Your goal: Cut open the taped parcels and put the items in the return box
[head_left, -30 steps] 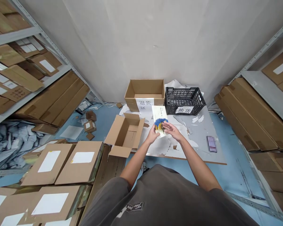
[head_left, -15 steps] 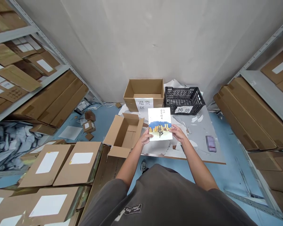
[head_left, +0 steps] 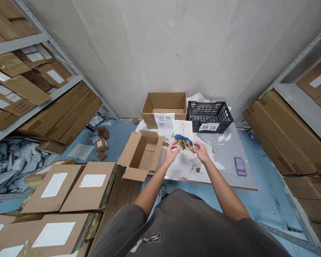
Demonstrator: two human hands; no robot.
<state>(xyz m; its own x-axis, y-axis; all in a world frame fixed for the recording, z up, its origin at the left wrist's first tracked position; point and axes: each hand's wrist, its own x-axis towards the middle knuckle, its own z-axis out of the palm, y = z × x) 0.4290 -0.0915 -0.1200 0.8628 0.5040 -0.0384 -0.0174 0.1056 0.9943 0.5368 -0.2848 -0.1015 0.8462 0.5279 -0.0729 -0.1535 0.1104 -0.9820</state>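
Note:
A book point(head_left: 183, 132) with a white cover and a painted blue and yellow city picture is held up over the table, turned at an angle. My left hand point(head_left: 172, 152) grips its lower left edge, and my right hand point(head_left: 200, 151) has its lower right edge between thumb and fingers. Just left of my left hand stands an open cardboard box point(head_left: 146, 153), its flaps spread. Beyond the book are a larger open carton point(head_left: 164, 105) with a paper sign and a black plastic crate point(head_left: 210, 116), also with a paper sign.
White paper scraps lie on the grey table point(head_left: 230, 153), with a purple blurred item point(head_left: 240, 166) near its right side. Stacked labelled cartons point(head_left: 85, 192) rise at the lower left. Shelves of boxes flank both sides point(head_left: 273, 132).
The book has been turned so its cover now looks narrower and slanted. My left hand has moved right and slightly up with it; my right hand has barely shifted.

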